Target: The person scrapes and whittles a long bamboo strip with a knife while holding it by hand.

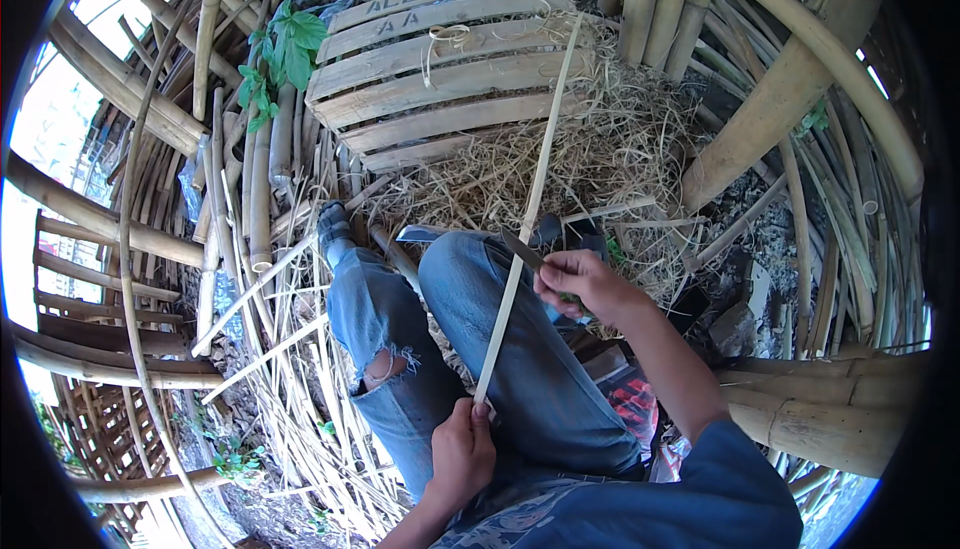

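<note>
left hand (462, 449) closed around the near end of a long bamboo strip (528, 204) | right hand (583, 282) gripping a knife (522, 248), blade against the strip above the knee | strip runs up over the shavings (600, 149) toward the wooden pallet (440, 59)

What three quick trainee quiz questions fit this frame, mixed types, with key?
1. True or false: the left hand holds the near end of the bamboo strip.
2. Which thing does the right hand press against the strip? A) knife B) hammer C) saw
3. Fill in: the strip's far end lies over the wooden ____.

Key: 1 true. 2 A, the knife, its blade crossing the strip above the knee. 3 pallet, beside the heap of shavings.
</note>
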Demonstrator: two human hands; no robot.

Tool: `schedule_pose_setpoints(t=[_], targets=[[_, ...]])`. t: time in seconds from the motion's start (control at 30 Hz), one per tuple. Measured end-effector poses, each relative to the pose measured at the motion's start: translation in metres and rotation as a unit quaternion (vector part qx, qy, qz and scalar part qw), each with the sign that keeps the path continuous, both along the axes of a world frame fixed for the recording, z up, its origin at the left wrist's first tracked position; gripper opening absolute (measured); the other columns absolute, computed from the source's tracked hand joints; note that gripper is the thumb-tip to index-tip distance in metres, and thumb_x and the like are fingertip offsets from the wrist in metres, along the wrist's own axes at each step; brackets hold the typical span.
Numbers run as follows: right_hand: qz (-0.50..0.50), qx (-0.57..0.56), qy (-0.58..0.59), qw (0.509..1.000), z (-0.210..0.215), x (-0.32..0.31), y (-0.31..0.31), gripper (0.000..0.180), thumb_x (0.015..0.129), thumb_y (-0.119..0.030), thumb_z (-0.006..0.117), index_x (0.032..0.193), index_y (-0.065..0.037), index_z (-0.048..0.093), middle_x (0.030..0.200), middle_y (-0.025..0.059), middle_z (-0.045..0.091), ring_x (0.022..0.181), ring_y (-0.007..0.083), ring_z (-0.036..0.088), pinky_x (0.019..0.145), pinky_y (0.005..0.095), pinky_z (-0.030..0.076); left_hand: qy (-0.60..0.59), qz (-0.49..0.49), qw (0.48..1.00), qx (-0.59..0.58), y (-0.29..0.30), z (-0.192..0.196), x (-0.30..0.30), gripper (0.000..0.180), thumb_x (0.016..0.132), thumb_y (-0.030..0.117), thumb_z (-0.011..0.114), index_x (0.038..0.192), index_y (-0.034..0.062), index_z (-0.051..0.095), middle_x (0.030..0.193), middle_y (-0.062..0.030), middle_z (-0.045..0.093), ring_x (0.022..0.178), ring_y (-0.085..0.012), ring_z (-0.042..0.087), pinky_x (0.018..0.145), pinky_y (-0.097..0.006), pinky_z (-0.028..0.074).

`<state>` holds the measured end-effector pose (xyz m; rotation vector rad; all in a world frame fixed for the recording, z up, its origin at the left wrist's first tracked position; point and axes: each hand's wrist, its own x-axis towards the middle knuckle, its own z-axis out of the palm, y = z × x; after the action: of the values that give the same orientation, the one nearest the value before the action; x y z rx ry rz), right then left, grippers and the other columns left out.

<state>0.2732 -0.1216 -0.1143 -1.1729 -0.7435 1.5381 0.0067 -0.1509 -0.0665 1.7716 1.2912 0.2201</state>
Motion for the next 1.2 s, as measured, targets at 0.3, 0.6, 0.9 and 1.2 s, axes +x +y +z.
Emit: schedule_pose_setpoints(t=[0.3,0.6,0.9,1.2], targets=[[0.016,-0.077,0.074,0.994,-0.010,0.019,0.021,0.036,0.094,-0.035,0.053,0.070,-0.008,0.053,0.051,-0.0049,0.038,0.041,0.0052,0.031,0.039,0.0224,0.023,-0.028,0.007,0.995,-0.095,0.005,-0.006,-0.004,0.037,0.101,0.023,0.036,0.081,-0.0032,0.052,0.058,-0.0181,0.052,0.051,-0.0300,0.053,0.053,-0.038,0.040],[-0.003,-0.049,0.025,0.998,0.003,0.007,0.014,0.035,0.094,-0.027,0.053,0.065,-0.008,0.051,0.049,-0.0026,0.041,0.040,0.0063,0.034,0.039,0.0235,0.024,-0.031,0.001,0.996,-0.089,0.004,-0.005,-0.006,0.040,0.101,0.024,0.035,0.078,-0.0025,0.053,0.057,-0.0163,0.050,0.051,-0.0272,0.051,0.054,-0.038,0.040],[-0.089,-0.049,-0.124,0.987,-0.004,0.009,0.028,0.034,0.090,-0.020,0.061,0.065,0.002,0.060,0.047,0.0000,0.046,0.041,0.0065,0.036,0.041,0.0240,0.025,-0.071,0.023,0.991,-0.112,0.007,-0.017,-0.005,0.044,0.102,0.030,0.033,0.072,0.0031,0.049,0.054,0.0003,0.042,0.050,-0.0076,0.038,0.048,-0.027,0.032],[-0.047,-0.040,-0.244,0.968,0.005,0.035,0.029,0.029,0.088,-0.016,0.065,0.064,0.001,0.065,0.051,0.0014,0.052,0.044,0.0053,0.041,0.041,0.0251,0.028,-0.065,0.001,0.991,-0.118,0.017,-0.018,-0.004,0.042,0.102,0.026,0.034,0.075,-0.0012,0.052,0.056,-0.0125,0.049,0.050,-0.0215,0.049,0.054,-0.035,0.040]])
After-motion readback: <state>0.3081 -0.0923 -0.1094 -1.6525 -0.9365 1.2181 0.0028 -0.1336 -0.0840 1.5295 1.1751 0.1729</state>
